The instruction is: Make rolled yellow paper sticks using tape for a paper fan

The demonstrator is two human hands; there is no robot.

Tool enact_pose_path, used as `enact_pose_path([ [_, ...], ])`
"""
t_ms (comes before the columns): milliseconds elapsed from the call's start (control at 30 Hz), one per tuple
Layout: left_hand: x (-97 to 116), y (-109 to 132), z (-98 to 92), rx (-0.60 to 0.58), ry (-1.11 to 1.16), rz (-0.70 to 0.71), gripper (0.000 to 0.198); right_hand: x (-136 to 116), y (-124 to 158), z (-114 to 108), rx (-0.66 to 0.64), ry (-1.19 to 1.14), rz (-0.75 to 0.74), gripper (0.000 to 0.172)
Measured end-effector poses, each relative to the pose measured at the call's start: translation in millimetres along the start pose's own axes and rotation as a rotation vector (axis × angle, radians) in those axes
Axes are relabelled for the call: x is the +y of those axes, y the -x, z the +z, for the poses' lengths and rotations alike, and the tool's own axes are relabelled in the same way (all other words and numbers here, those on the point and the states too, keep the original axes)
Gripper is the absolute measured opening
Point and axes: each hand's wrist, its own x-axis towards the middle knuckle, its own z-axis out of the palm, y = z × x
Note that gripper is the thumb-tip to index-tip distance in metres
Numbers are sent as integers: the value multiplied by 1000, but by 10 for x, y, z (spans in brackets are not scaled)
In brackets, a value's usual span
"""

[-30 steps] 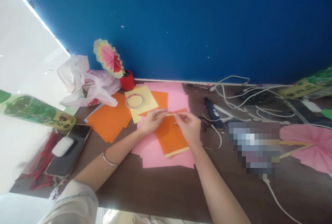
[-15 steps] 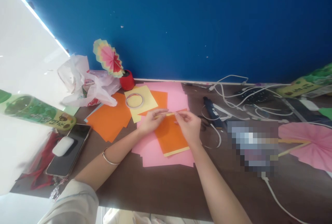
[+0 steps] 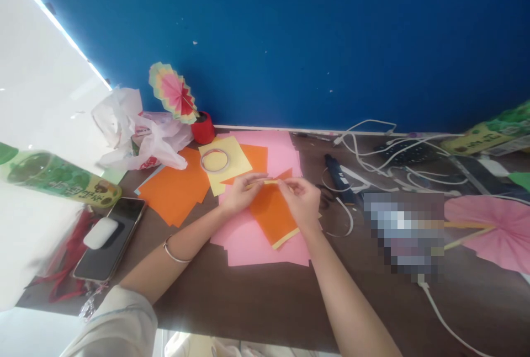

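Note:
An orange sheet of paper [image 3: 271, 211] with a yellow strip along its near edge lies tilted over pink sheets [image 3: 252, 246]. My left hand [image 3: 244, 192] pinches a narrow yellow folded edge at the far side of this paper. From the other end, my right hand [image 3: 301, 197] pinches the same edge with thumb and forefinger. Left of the hands, a roll of tape [image 3: 215, 160] rests on a yellow sheet [image 3: 244, 159]. More orange paper [image 3: 176, 197] is spread beside it.
A white plastic bag [image 3: 120, 120] and a red pot [image 3: 202, 128] with a paper fan [image 3: 176, 92] stand at the back left. A phone [image 3: 110, 246] carries a white case [image 3: 100, 233]. White cables [image 3: 372, 161], scissors [image 3: 327, 196] and a pink paper fan [image 3: 497, 230] lie rightward.
The orange paper has turned slightly, its near yellow-edged corner shifting right. Both hands stay almost in place, still pinching the folded edge.

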Motion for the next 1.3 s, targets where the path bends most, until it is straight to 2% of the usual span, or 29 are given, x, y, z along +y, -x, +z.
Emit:
enact_pose_path([
  [100, -21, -8, -19, -20, 59, 14, 29, 2, 8, -1, -9, -1, -9, 16],
  [233, -99, -53, -82, -118, 206, 68, 33, 10, 21, -2, -38, -5, -62, 17],
  [333, -96, -67, -128, -100, 165, 89, 37, 6, 20, -1, -122, -53, -82, 16],
  [433, 26, -12, -147, 1, -127, 132, 35, 6, 10, 3, -214, -87, -78, 16],
  [533, 193, 133, -139, 84, -658, 255, 28, 6, 1, 11, -288, -54, -90, 17],
  [600, 242, 269, -132, 34, -994, 353, 23, -6, -4, 26, -352, -19, -115, 17],
  [700, 157, 481, -123, -239, -1265, 579, 23, -41, -11, 71, -455, 48, -140, 14],
  [733, 100, 546, -114, -294, -1291, 628, 26, -54, -12, 93, -484, 81, -142, 13],
  [800, -8, 660, -78, -337, -1292, 628, 39, -76, -14, 137, -513, 160, -152, 12],
  [900, -61, 781, -2, -275, -1228, 513, 47, -102, -15, 177, -542, 266, -169, 13],
  [967, -15, 809, -2, -351, -1109, 467, 41, -115, -18, 170, -591, 299, -175, 15],
  [1033, 51, 782, -89, -386, -1009, 391, 34, -125, -24, 143, -644, 306, -178, 15],
  [1100, 93, 706, -246, -286, -1019, 342, 31, -129, -29, 114, -676, 306, -188, 15],
  [1133, 99, 658, -333, -237, -1035, 362, 35, -127, -30, 102, -680, 307, -196, 14],
  [1167, 94, 612, -415, -261, -1052, 412, 41, -123, -30, 94, -676, 307, -205, 14],
  [1200, 81, 571, -484, -333, -1076, 470, 43, -118, -29, 88, -668, 304, -215, 13],
  [1300, 22, 506, -595, -492, -1142, 546, 47, -99, -20, 82, -659, 300, -229, 12],
])
